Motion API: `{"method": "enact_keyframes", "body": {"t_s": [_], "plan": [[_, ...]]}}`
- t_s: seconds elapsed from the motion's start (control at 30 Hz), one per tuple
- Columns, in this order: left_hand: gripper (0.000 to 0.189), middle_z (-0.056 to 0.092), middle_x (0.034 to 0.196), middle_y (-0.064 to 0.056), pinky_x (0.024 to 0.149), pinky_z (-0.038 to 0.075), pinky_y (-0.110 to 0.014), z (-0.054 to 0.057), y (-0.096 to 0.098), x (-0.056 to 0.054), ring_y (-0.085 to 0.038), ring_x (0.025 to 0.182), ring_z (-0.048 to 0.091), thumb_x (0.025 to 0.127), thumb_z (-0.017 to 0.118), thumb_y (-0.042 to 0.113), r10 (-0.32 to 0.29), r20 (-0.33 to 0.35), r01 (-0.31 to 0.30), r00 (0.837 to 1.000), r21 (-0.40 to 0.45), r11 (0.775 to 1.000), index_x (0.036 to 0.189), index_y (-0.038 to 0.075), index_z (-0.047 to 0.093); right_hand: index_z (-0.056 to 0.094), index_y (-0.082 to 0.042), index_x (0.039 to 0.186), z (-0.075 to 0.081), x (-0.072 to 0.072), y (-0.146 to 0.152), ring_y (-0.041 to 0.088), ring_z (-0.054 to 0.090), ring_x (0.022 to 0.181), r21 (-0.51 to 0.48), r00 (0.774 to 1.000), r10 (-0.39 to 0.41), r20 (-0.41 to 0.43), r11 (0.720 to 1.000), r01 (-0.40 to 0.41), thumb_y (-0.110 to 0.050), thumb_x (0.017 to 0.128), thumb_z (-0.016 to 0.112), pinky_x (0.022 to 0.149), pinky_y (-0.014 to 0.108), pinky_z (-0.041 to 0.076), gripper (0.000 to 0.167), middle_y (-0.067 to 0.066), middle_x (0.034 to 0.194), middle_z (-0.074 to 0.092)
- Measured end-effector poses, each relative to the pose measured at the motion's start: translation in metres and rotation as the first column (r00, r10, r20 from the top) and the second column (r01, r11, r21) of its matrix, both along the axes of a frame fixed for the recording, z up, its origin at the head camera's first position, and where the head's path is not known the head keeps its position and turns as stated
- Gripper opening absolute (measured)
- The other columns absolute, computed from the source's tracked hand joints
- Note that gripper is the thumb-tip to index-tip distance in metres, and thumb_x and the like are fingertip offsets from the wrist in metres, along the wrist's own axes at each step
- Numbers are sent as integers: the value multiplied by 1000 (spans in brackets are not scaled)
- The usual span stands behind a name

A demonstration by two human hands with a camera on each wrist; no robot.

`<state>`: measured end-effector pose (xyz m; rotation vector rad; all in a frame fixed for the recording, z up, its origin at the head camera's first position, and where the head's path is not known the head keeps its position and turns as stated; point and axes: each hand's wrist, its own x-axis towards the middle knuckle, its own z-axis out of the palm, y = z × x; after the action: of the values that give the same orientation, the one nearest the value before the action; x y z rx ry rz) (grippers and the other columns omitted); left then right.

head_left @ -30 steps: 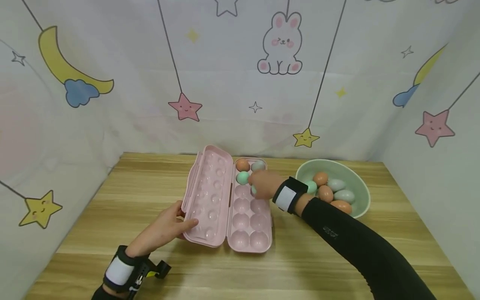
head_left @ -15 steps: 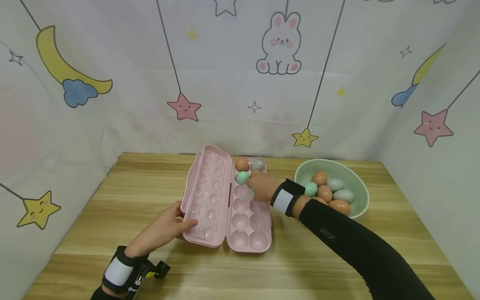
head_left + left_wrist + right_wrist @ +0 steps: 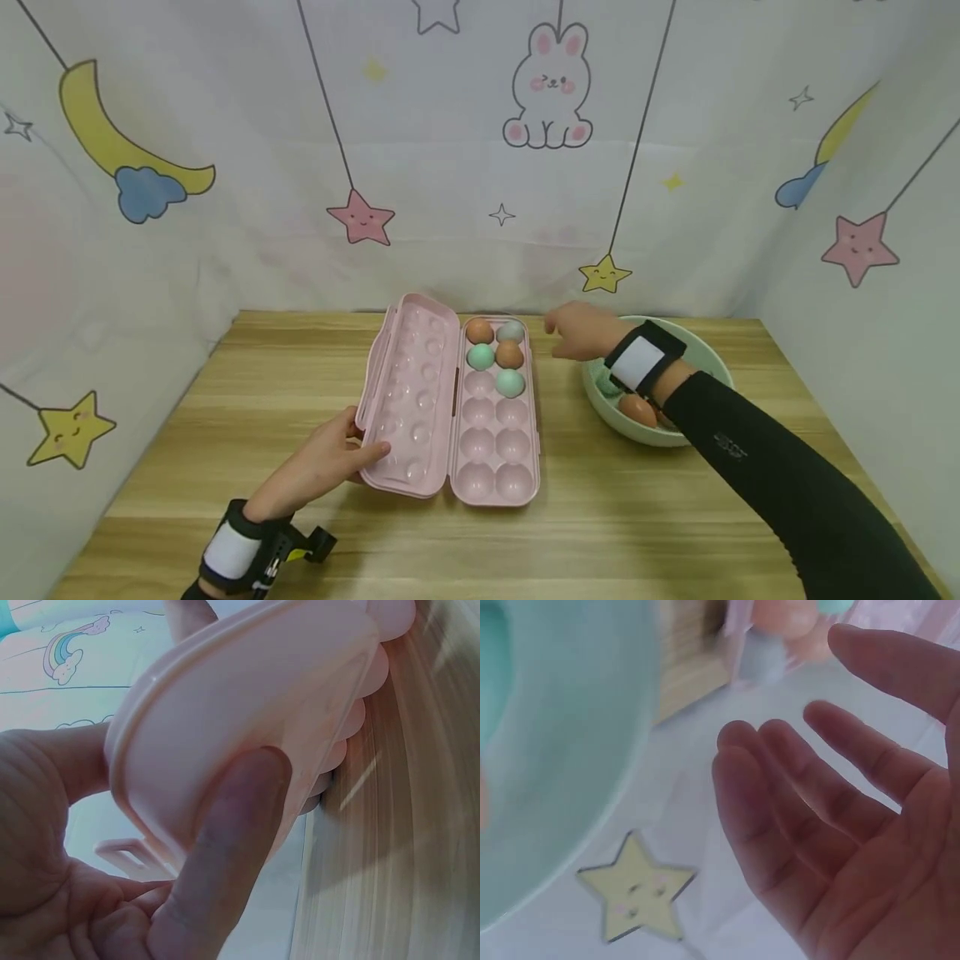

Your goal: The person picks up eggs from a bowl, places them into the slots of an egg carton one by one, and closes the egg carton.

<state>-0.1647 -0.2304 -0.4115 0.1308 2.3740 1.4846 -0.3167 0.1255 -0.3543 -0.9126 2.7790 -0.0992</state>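
A pink egg carton [image 3: 457,487] lies unfolded on the table, its dimpled lid [image 3: 408,400] tilted up at the left. My left hand [image 3: 322,458] grips the lid's near left corner; the left wrist view has the thumb [image 3: 232,832] on one side of it. Several eggs sit in the carton's far cups, among them a brown egg [image 3: 509,354] and a mint-green egg [image 3: 510,383]. My right hand [image 3: 585,332] is in the air between carton and bowl, fingers loosely bent around nothing. Partly behind its wrist stands a pale green bowl [image 3: 712,358] holding eggs, some hidden.
A wooden table [image 3: 300,358] bears the carton and bowl. Behind and beside it hangs a white cloth [image 3: 450,267] printed with stars, moons and a rabbit. The right forearm in a black sleeve [image 3: 772,467] crosses over the bowl's near side.
My right hand has let go of the mint-green egg in the third row and moved right, toward the bowl. The left hand keeps its grip on the lid. The head view has shifted slightly.
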Motion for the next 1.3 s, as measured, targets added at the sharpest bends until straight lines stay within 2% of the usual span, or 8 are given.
{"method": "enact_keyframes", "body": {"t_s": [0.13, 0.27, 0.4, 0.67, 0.83, 0.97, 1.1, 1.3], "plan": [[58, 54, 106, -18, 63, 56, -36, 0, -1, 0, -23, 81, 62, 90, 66, 18, -3, 6, 3, 1000, 5, 1000, 132, -7, 35, 67, -1, 94, 2, -3, 32, 27, 61, 84, 41, 999, -44, 23, 998, 43, -11, 82, 64, 73, 40, 52, 16, 11, 93, 65], [57, 54, 105, -18, 63, 57, -35, 1, -2, 0, -23, 81, 62, 90, 66, 19, -8, 4, 8, 1000, 1, 1000, 131, -6, 36, 67, 1, 103, -8, -3, 54, 31, 60, 93, 96, 996, -40, 77, 995, 33, -6, 80, 63, 79, 42, 51, 24, 15, 101, 65], [56, 54, 105, -18, 63, 56, -35, 1, -3, 0, -22, 80, 62, 89, 66, 19, -3, 10, 3, 1000, -1, 1000, 131, -5, 37, 66, 1, 110, -16, 0, 64, 30, 58, 98, 126, 988, -52, 143, 991, 34, -4, 76, 66, 85, 44, 48, 34, 17, 109, 64], [59, 54, 105, -19, 62, 56, -36, -3, -3, 0, -24, 84, 62, 89, 66, 18, -11, -18, 11, 1000, 21, 1000, 132, -8, 34, 66, 1, 107, -18, 1, 66, 25, 58, 88, 117, 973, -52, 223, 993, 26, -7, 74, 71, 81, 42, 49, 34, 15, 102, 66], [59, 54, 106, -19, 62, 56, -36, -2, -3, -1, -24, 84, 62, 89, 66, 17, -14, -18, 14, 1000, 22, 1000, 133, -8, 34, 67, 0, 107, -21, 2, 64, 24, 56, 87, 104, 967, -51, 251, 994, 25, -7, 75, 71, 78, 38, 50, 33, 16, 105, 65], [60, 54, 107, -18, 62, 56, -36, -2, -3, -1, -24, 84, 62, 90, 66, 18, -18, -15, 18, 1000, 10, 1000, 134, -7, 33, 66, 1, 107, -25, 4, 62, 21, 57, 78, 88, 951, -80, 298, 995, 56, -2, 75, 68, 65, 31, 50, 33, 12, 98, 65], [59, 54, 107, -18, 63, 56, -35, -1, -2, -2, -23, 83, 61, 90, 66, 19, -10, -2, 10, 1000, -3, 1000, 134, -6, 35, 65, -1, 104, -33, 5, 62, 17, 53, 67, 85, 948, -95, 305, 994, 73, 3, 74, 65, 56, 26, 46, 29, 5, 87, 62], [59, 54, 106, -18, 63, 56, -36, -3, -3, -2, -22, 81, 62, 89, 67, 20, -5, 9, 5, 1000, 5, 1000, 132, -6, 36, 64, -3, 101, -33, 5, 63, 19, 53, 74, 46, 934, -88, 345, 996, 76, 6, 77, 63, 60, 28, 48, 26, 7, 92, 62]]}}
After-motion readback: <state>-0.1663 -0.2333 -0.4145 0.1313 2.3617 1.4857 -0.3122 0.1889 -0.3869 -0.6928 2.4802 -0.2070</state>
